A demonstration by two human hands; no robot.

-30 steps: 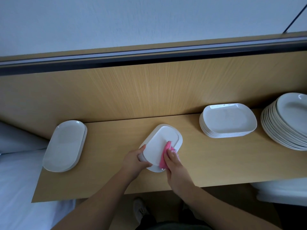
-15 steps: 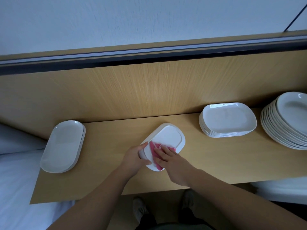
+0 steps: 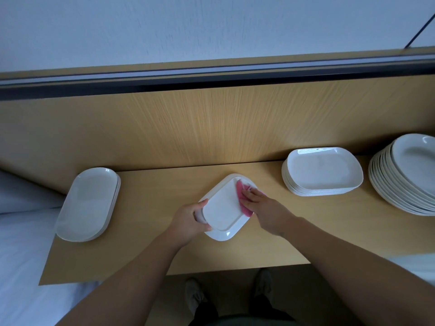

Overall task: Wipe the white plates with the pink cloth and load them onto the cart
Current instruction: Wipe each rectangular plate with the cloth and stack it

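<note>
Left hand: my left hand [image 3: 188,220] sits at lower centre of the frame. Its fingers curl round the near-left edge of a white plate [image 3: 223,210], with the thumb lying on the rim, so it grips that plate.

Right hand: my right hand [image 3: 266,208] comes in from the lower right. Its fingers lie flat and slightly spread on a pink cloth [image 3: 241,194], pressing it onto the plate's far-right part. The fingers are not wrapped round anything.

Plate in hand: rectangular with rounded corners, turned at an angle at the centre of the frame. I cannot tell whether it rests fully on the counter [image 3: 164,255].

Pink cloth: on the plate, partly hidden under my right fingers and palm.

Surface: a light wood counter that runs left to right, with a matching wood back panel [image 3: 211,128] behind it.

Room: a dark ledge [image 3: 211,80] tops the panel, and a pale wall fills the upper frame.

Left of frame: a small stack of oval plates [image 3: 88,203] lies on the counter, well apart from my hands, beside white bedding [image 3: 18,243].

Right of frame: a stack of rectangular plates [image 3: 322,171], then a taller stack of round plates [image 3: 404,175] at the edge.

Bottom: my shoes [image 3: 194,295] show below the counter's edge.
</note>
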